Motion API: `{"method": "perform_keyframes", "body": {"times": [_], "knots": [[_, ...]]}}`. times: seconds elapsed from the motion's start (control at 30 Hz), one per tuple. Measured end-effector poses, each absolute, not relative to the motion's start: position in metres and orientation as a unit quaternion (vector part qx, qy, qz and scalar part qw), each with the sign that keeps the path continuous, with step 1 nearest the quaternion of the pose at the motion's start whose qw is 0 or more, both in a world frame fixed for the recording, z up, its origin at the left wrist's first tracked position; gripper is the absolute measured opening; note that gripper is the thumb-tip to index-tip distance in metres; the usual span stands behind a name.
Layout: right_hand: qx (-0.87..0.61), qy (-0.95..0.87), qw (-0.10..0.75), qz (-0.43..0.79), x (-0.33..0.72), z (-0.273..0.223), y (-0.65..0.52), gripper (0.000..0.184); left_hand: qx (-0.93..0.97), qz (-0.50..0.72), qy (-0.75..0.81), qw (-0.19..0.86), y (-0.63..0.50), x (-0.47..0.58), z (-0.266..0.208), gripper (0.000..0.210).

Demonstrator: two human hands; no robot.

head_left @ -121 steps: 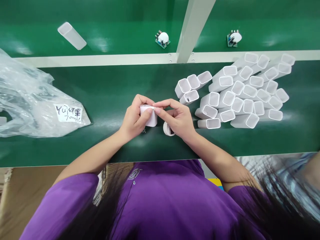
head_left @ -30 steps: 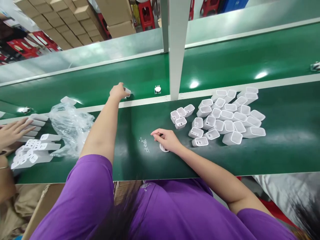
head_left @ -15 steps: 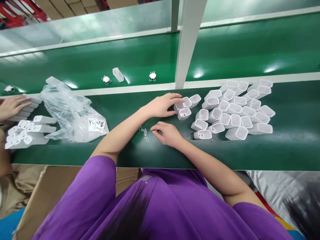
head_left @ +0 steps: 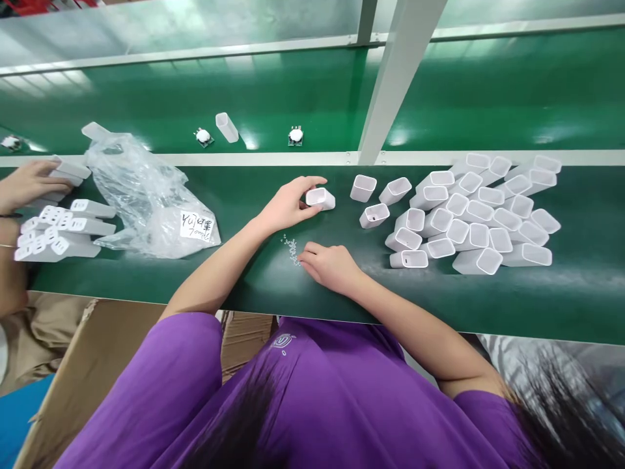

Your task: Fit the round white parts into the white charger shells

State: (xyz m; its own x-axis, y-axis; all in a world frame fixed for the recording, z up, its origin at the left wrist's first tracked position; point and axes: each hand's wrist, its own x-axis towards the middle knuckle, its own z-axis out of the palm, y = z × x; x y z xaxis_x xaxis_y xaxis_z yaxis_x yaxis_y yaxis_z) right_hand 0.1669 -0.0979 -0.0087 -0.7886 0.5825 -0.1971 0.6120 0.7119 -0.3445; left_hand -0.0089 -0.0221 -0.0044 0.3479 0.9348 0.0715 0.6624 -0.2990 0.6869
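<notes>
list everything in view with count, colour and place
Held tube: one, white, centre
Tiny bits: many, clear, centre
Loose tubes: three, white, right of centre
Tube cluster: over twenty, white, right
Domed circuit boards: three, green-white, behind rail
Rear tube: one, white, between two boards
Plastic bag: one, clear, left
Handwritten label: one, white, on bag
Slotted tubes: several, white, far left
Post: one, whitish, back
Workbench: one, green, foreground
Cardboard: uncounted, brown, below bench
Co-worker's hand: one, bare, far left
Shirt: one, purple, bottom
Left hand: one, bare, around held tube
Right hand: one, bare, beside bits
</notes>
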Motion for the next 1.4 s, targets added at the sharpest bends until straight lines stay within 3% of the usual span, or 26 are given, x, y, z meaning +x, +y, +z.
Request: {"method": "perform_keyframes", "body": {"times": [0.33, 0.5, 0.63, 0.73, 0.87, 0.97, 1.07, 1.4], "knots": [[0.299, 0.937, 0.069, -0.166, 0.158, -0.005, -0.102, 0.039, 0.708, 0.278, 0.583, 0.286, -0.042, -0.025, -0.007, 0.038], [0.323, 0.929, 0.067, -0.166, 0.158, -0.007, -0.1, 0.036, 0.527, 0.406, 0.538, 0.518, -0.049, -0.019, -0.006, 0.047], [0.352, 0.912, 0.067, -0.199, 0.161, -0.008, -0.097, 0.034, 0.417, 0.435, 0.466, 0.648, -0.053, -0.015, 0.0, 0.052], [0.386, 0.87, -0.021, -0.307, 0.168, -0.012, -0.09, 0.024, 0.402, 0.435, 0.442, 0.673, -0.055, -0.013, 0.001, 0.052], [0.397, 0.751, -0.287, -0.444, 0.181, -0.013, -0.076, 0.016, 0.421, 0.44, 0.436, 0.663, -0.06, -0.008, -0.001, 0.056], [0.405, 0.662, -0.418, -0.472, 0.19, -0.007, -0.068, 0.018, 0.414, 0.455, 0.423, 0.665, -0.067, -0.002, 0.001, 0.055], [0.421, 0.641, -0.448, -0.459, 0.194, -0.002, -0.065, 0.018, 0.403, 0.456, 0.411, 0.679, -0.073, 0.003, 0.004, 0.053], [0.438, 0.736, -0.437, -0.275, 0.195, -0.009, -0.064, 0.019, 0.38, 0.436, 0.395, 0.714, -0.079, 0.005, 0.005, 0.057]]}}
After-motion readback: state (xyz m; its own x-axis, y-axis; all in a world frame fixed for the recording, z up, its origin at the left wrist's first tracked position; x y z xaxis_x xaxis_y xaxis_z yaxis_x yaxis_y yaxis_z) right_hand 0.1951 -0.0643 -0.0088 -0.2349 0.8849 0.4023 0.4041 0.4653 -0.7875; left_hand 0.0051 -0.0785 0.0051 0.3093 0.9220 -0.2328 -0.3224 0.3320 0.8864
